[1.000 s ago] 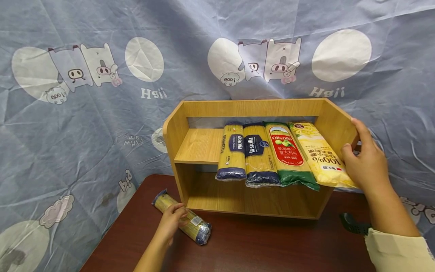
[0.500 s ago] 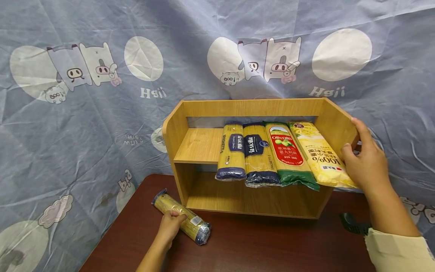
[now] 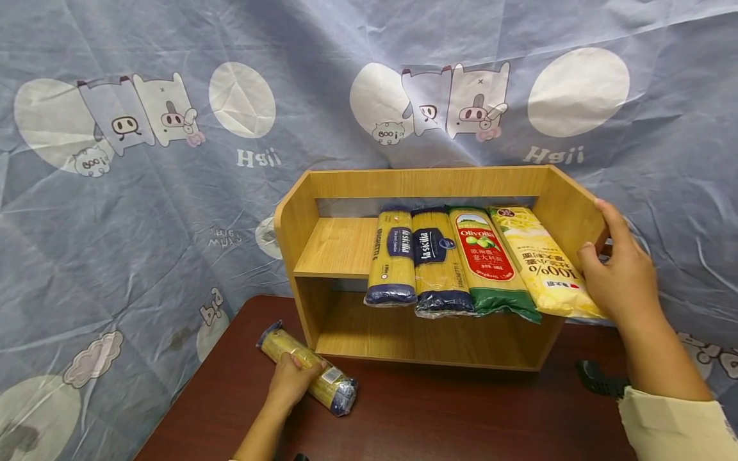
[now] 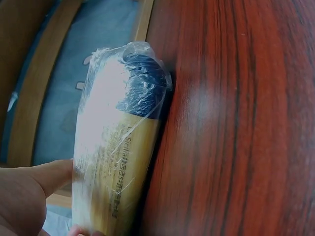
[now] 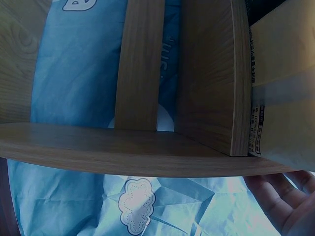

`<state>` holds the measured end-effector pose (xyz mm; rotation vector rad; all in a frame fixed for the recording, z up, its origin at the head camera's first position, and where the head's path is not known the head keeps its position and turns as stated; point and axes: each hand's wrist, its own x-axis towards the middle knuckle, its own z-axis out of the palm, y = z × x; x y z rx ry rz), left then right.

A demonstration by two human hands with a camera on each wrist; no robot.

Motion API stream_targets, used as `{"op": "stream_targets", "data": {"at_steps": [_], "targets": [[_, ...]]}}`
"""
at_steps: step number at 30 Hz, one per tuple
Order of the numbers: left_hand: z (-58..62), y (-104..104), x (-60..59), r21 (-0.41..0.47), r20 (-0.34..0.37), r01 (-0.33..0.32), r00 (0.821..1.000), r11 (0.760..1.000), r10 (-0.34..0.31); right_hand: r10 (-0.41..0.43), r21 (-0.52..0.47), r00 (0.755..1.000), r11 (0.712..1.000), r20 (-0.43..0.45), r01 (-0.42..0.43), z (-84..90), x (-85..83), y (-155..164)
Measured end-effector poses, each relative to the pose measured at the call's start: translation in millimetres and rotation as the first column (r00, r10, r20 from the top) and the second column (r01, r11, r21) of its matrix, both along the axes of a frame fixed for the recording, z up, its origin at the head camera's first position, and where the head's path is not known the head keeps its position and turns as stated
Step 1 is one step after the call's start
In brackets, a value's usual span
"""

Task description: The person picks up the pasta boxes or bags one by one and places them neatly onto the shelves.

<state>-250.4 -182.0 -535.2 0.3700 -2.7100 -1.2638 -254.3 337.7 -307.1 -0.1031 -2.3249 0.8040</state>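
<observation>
A pack of spaghetti point(image 3: 330, 378) with dark blue ends lies slanted on the table, left of the wooden shelf. My left hand point(image 3: 290, 384) grips it around the middle; in the left wrist view the thumb presses one side of the wrapper and fingertips show at its lower edge. At the right, my right hand point(image 3: 625, 272) holds the side panel of the wooden shelf point(image 3: 567, 214), thumb on the inner side. Fingers point(image 5: 275, 196) reach behind that panel in the right wrist view. Beside the thumb lies a yellow pasta pack point(image 3: 544, 262) on the upper board.
Two blue-labelled spaghetti packs point(image 3: 392, 256) and a red-and-green pasta pack point(image 3: 487, 256) lie side by side on the upper board, overhanging its front edge. Bare board point(image 3: 340, 246) shows at the left. A black object point(image 3: 599, 378) is near the right forearm. Patterned cloth point(image 3: 317, 83) hangs behind.
My left hand has closed its fingers and thumb around the spaghetti pack on the table. The pack has hardly moved. The right hand stays on the shelf's side panel.
</observation>
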Motion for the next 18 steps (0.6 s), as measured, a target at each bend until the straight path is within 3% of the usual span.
{"op": "stream_targets", "data": {"at_steps": [6, 9, 14, 18], "targets": [[-1.0, -4.4, 5.8, 0.058, -0.006, 0.024, 1.000, 0.998, -0.024, 0.003, 0.005, 1.000, 1.000, -0.013, -0.003, -0.7, -1.2, -0.7], [-2.8, -6.0, 8.9, 0.154, 0.008, 0.020, 1.000, 0.988, -0.021, 0.005, 0.003, 1.000, 1.000, -0.009, -0.005, -0.6, -1.0, -1.0], [-8.4, -9.7, 13.8, 0.362, 0.031, 0.018, 0.999, 0.932, -0.031, -0.001, -0.007, 1.000, 1.000, 0.002, 0.001, -1.1, -0.4, 0.4], [-9.9, -12.6, 18.6, 0.441, 0.033, 0.017, 0.999, 0.897, -0.036, 0.001, -0.007, 1.000, 1.000, -0.001, -0.001, -0.9, -0.2, 0.3]]}}
